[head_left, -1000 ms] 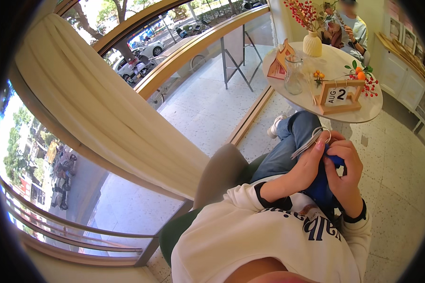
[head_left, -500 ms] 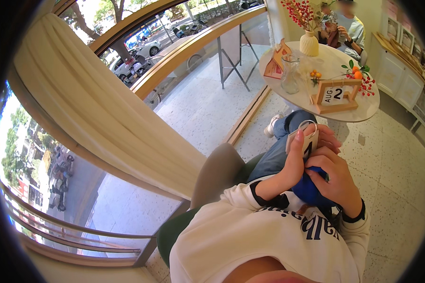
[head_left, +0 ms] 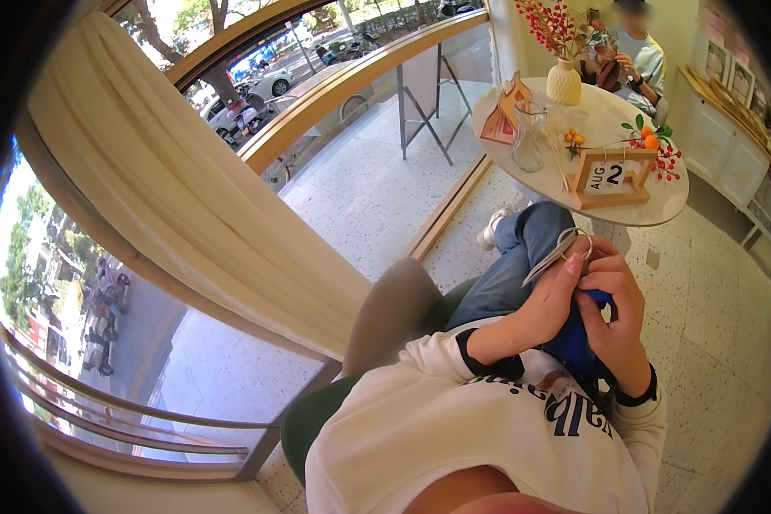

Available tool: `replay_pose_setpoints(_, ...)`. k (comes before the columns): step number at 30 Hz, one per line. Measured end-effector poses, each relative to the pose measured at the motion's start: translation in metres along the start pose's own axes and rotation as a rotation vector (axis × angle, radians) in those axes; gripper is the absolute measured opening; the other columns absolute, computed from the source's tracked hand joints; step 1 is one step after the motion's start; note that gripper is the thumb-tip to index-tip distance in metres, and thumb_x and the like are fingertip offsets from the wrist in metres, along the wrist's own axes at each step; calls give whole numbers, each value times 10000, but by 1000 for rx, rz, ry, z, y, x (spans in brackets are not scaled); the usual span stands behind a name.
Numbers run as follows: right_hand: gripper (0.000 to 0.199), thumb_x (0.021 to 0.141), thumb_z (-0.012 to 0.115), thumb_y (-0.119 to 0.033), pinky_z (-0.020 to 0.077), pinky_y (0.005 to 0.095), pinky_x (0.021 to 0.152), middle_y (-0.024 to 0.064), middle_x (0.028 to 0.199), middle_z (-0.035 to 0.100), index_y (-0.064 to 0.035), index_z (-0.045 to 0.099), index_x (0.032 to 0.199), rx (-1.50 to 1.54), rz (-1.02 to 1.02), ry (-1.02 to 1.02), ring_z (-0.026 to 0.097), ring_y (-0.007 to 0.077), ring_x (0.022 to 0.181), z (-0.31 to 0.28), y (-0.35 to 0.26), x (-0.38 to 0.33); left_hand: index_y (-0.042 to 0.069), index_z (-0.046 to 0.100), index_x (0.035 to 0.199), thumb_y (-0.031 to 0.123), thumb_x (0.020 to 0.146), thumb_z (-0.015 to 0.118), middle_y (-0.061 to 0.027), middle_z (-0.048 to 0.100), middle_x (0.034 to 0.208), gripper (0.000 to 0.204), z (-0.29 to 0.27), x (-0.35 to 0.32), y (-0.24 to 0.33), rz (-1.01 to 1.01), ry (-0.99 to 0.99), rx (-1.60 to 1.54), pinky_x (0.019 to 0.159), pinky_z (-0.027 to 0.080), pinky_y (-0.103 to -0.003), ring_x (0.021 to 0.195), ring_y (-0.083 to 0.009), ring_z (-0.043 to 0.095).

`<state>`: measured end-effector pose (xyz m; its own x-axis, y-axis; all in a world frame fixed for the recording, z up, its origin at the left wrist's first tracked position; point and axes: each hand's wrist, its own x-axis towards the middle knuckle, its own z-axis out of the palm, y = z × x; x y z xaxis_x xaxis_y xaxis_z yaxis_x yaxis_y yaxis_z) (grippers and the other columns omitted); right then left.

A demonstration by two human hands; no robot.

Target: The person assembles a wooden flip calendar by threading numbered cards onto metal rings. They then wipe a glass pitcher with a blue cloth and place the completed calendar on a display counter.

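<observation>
Two hands meet over the lap of a seated person. Left hand (head_left: pixel 565 287) has its fingers (head_left: pixel 574 264) pinched shut on a thin metal ring (head_left: pixel 576 246) that carries a flat pale tag (head_left: pixel 546 259), lifted clear of the knee so that ring and tag hang free. Right hand (head_left: pixel 615 315) curls closed around a dark blue object (head_left: pixel 584 330) (its kind cannot be told; most of it is hidden), pressed against the torso, which appears to steady it near the ring. Blue jeans (head_left: pixel 514 265) and a white sweatshirt (head_left: pixel 480 420) lie beneath. Ahead stands a round white desk (head_left: pixel 660 201) bearing a glass carafe (head_left: pixel 528 137), a wooden block calendar (head_left: pixel 612 177) and a cream vase (head_left: pixel 564 81) of red berries.
</observation>
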<state>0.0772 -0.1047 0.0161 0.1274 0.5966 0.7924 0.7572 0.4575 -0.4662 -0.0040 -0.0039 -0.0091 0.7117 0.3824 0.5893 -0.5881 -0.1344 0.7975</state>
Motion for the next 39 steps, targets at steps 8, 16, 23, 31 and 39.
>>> replay_pose_setpoints(8,193,776,686,-26,486,377,673,106,862,577,-61,590,940,-41,105,-337,592,312,817,1,-6,3,4,498,1120,691,905,238,-198,618,1052,766,-13,9,16,-194,205,-310,847,501,-384,910,-263,623)
replay_pose_setpoints(16,325,665,790,-263,439,332,512,11,743,553,-115,572,856,-419,-182,-189,589,203,633,-3,9,-4,-6,492,1129,711,903,251,-225,629,1053,790,-7,15,14,-306,154,-429,874,503,-398,921,-293,636)
replay_pose_setpoints(23,310,665,760,-267,406,273,478,-6,687,468,-113,541,822,-629,-252,-93,552,143,611,-3,15,-6,-35,479,1171,663,924,239,-265,630,1035,779,-6,17,14,-288,167,-361,891,502,-419,965,-351,630)
replay_pose_setpoints(31,336,660,753,-254,411,255,478,-16,686,455,-103,577,903,-648,-298,-59,542,121,620,-7,17,-4,-13,458,1216,694,919,211,-223,641,1003,805,-10,16,17,-344,91,-254,801,541,-377,897,-305,650)
replay_pose_setpoints(39,421,687,781,-253,403,239,480,-26,671,447,-96,703,1071,-757,-486,-87,486,112,560,-12,15,-8,-28,448,1237,706,918,166,-230,647,984,849,-14,15,20,-344,71,-299,759,544,-371,864,-297,657)
